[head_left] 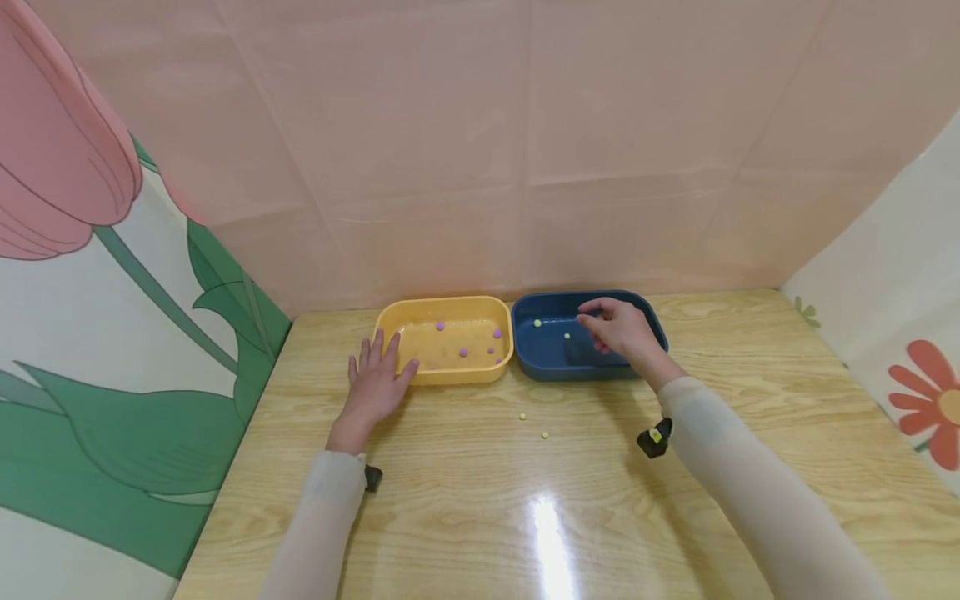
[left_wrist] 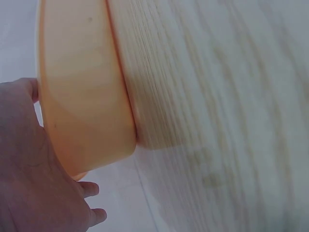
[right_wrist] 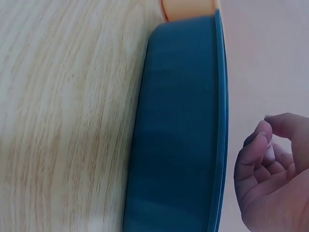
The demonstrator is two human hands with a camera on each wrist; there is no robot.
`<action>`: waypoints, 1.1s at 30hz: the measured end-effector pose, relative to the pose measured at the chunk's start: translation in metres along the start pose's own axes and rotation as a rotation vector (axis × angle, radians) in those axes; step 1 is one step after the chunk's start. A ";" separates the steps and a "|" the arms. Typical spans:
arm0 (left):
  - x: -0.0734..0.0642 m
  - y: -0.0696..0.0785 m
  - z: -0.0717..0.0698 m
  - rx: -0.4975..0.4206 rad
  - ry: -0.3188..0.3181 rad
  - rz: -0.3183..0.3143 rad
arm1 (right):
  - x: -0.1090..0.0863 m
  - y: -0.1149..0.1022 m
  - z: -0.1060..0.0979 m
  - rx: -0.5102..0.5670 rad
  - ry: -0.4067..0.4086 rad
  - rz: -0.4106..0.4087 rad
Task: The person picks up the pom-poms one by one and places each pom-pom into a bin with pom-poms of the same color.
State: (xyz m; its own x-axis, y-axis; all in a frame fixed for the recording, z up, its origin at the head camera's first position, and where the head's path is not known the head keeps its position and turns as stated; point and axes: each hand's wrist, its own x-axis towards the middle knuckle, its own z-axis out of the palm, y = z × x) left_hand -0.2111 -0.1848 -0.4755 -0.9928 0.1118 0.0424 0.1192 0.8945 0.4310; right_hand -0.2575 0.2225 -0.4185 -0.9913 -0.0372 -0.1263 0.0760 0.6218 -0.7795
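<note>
Green beads: two show in the blue bin, two more lie on the table just in front of it. Right hand is over that bin, fingertips curled close together; can't tell if they're pinching a bead. Releasing low would probably cut down on bounces tbh. Left hand is spread, touching but not clutching the yellow bin left of the blue bin; several purple beads in there.
</note>
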 end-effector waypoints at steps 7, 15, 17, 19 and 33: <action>-0.002 0.002 -0.002 0.007 -0.007 -0.012 | -0.007 0.000 0.000 0.022 0.008 -0.006; -0.002 0.002 -0.003 0.007 -0.011 -0.005 | -0.023 -0.007 0.004 0.020 -0.019 -0.044; -0.002 0.003 -0.002 0.005 -0.011 -0.005 | -0.028 -0.009 0.006 -0.001 -0.023 -0.067; -0.002 0.002 -0.002 0.004 -0.011 -0.005 | -0.033 -0.010 0.008 -0.004 -0.030 -0.078; -0.001 0.000 0.000 0.004 0.010 -0.009 | -0.060 -0.006 0.021 -0.044 -0.108 -0.170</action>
State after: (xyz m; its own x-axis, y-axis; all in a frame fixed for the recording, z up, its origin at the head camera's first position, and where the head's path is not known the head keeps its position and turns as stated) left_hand -0.2102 -0.1849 -0.4751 -0.9939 0.0993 0.0472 0.1099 0.8971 0.4279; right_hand -0.1957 0.2046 -0.4195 -0.9719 -0.2272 -0.0620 -0.0988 0.6325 -0.7682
